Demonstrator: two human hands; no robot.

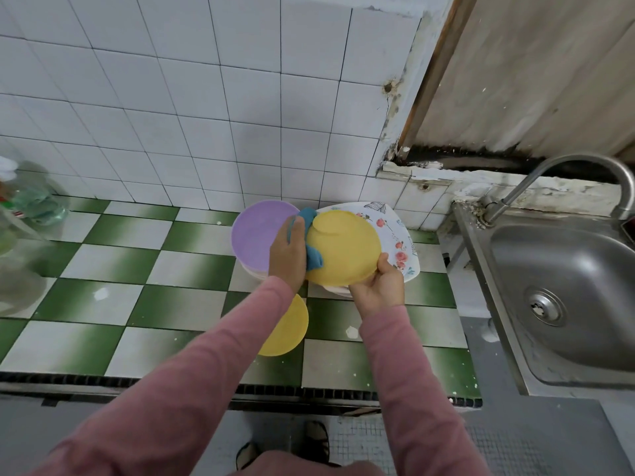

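On the far left of the green-and-white checked tabletop (113, 269), at nine o'clock of the view, stands a clear bottle (31, 201) with greenish liquid, blurred at the edge. Toward the middle, a purple plate (257, 231) lies on top of a stack of white dishes (252, 272) against the tiled wall. The left hand (287, 250) overlaps the plate's right edge; its fingers are curled round a blue cloth (314, 259) and press it to the nine o'clock side of the yellow bowl (343, 249). The bowl is held off the tabletop, tilted with its underside toward the camera, between the two hands. At six o'clock of the left hand, partly hidden by the pink sleeve, a yellow plate (292, 328) lies flat on the tabletop. The right hand (378, 286) grips the bowl's rim at about five o'clock, thumb on the outer face and fingers curled beneath. Behind the bowl, at two o'clock of it, a white flowered plate (395, 235) shows. At three o'clock of the view sits a steel sink (567, 286), with a curved tap (567, 173) above it at two o'clock.
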